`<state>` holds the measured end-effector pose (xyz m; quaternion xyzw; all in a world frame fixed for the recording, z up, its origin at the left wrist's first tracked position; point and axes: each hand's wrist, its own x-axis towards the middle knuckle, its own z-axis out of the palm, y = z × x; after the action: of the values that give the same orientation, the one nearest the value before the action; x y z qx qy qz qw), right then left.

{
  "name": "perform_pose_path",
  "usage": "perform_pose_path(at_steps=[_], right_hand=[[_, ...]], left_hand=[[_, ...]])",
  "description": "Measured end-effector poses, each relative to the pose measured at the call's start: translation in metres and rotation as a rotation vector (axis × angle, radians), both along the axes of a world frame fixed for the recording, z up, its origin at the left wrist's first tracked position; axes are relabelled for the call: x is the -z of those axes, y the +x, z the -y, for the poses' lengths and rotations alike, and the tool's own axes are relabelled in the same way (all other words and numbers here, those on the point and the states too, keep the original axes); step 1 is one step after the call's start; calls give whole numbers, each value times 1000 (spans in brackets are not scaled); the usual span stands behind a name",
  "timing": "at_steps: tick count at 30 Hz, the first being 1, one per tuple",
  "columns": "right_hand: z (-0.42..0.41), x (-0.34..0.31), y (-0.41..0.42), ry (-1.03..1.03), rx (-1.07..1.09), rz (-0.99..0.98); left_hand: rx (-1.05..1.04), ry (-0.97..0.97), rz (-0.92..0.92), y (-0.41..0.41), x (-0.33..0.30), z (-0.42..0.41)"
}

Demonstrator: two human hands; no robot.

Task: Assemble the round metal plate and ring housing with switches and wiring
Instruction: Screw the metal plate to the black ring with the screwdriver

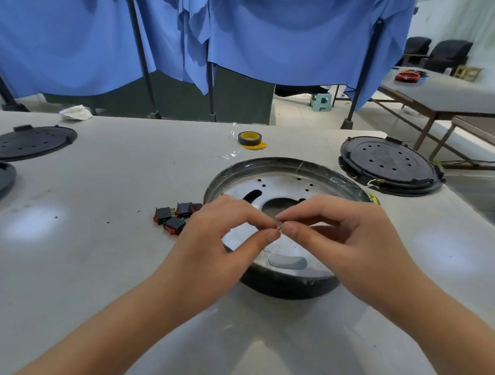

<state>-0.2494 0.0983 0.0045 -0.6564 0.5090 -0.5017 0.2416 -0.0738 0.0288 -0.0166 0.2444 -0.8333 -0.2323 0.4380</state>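
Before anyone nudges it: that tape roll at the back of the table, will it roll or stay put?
The tape roll lies flat on its side, so a push would probably slide it, not roll it. It looks small and hollow, so likely light and easy to lift. Its dark outer wrap seems smooth, so a grip across the rim may slip slightly. Tipped on edge, it could roll along the table.

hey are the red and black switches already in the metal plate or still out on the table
Out. The red and black rocker switches lie loose on the grey table, left of the round metal plate.
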Motion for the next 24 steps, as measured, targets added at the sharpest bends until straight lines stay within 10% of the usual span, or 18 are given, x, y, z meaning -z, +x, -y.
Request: perform_pose_path(at_steps=[24], right_hand=[[28, -8, -11, 339, -244, -182]], left_hand=[[-76, -128, 236, 7, 22, 10]])
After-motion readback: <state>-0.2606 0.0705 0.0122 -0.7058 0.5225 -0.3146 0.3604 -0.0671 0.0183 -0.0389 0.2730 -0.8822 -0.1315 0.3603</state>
